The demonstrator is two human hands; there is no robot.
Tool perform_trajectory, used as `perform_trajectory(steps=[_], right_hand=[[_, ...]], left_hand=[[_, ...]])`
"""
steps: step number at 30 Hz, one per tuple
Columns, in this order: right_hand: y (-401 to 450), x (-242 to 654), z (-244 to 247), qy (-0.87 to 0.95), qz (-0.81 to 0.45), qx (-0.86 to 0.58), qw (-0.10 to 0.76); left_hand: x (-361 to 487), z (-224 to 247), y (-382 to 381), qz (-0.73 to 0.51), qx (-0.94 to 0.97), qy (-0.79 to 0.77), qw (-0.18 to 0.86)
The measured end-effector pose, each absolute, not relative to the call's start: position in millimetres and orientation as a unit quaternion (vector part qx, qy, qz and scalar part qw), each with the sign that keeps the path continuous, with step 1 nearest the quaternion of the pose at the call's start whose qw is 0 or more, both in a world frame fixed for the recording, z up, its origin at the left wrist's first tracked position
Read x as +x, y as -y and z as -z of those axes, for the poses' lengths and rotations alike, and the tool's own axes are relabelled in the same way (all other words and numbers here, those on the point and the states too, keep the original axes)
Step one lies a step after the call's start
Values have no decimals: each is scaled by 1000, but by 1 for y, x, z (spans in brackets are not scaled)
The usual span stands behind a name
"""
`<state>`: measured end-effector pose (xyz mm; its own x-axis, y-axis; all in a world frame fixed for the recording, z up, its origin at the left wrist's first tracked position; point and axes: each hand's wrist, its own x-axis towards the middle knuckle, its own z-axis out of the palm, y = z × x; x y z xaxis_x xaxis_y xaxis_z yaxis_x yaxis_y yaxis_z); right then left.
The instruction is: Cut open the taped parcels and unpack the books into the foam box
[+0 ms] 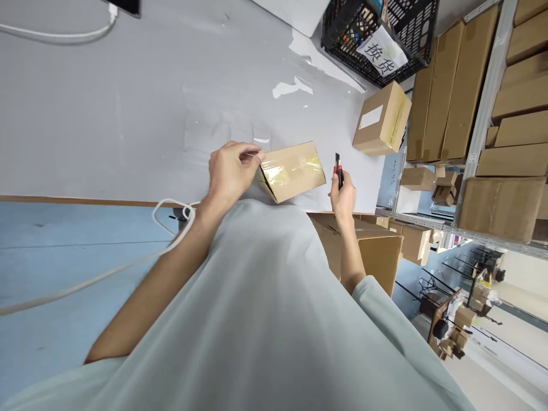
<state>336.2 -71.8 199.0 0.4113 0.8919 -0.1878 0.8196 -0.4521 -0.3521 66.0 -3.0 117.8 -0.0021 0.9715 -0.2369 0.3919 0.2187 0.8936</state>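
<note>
In the head view, I look down at the small cardboard box (pixel 295 171) on the grey counter (pixel 149 114), lying close to the edge nearest me, directly before my shirt (pixel 274 308). Glossy yellowish tape (pixel 278 172) stretches over its top, and a dark gap shows along its left end.

My left hand (pixel 233 168) is at the box's upper left corner, thumb and index finger drawn nearly together in a pinch, the other fingers curled behind. Whether they have hold of the cardboard or of a bit of tape, I cannot tell. My right hand (pixel 342 197) is just beyond the box's right end, apart from it, its fingers closed around a black-and-red utility knife (pixel 341 177). The dark blade is out and points away from me.

Farther off on the right of the counter sits a taped carton (pixel 381 121) with a white label (pixel 371 117). Behind it stands a black plastic crate (pixel 422 51) bearing a paper sign (pixel 382 52). Ragged white patches (pixel 295 87) mark the surface between the crate and the small box. At the far left, a white cable (pixel 64 37) plugs into a dark device (pixel 128 5). To my right, a metal rack (pixel 478 128) holds more cartons (pixel 471 85).
</note>
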Motion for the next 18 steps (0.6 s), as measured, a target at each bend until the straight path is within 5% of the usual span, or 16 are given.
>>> perform_trajectory(steps=[4,9,18], right_hand=[[75,343,-165,500,-246,-817,150],[98,319,-171,514,-255,-816,61],[111,315,-203,553,-251,-794,5]], left_hand=[[73,-114,4,-305,563,-636,430],[109,-117,15,-310,698,-541,351],[149,-111,32,-266,780,-431,369]])
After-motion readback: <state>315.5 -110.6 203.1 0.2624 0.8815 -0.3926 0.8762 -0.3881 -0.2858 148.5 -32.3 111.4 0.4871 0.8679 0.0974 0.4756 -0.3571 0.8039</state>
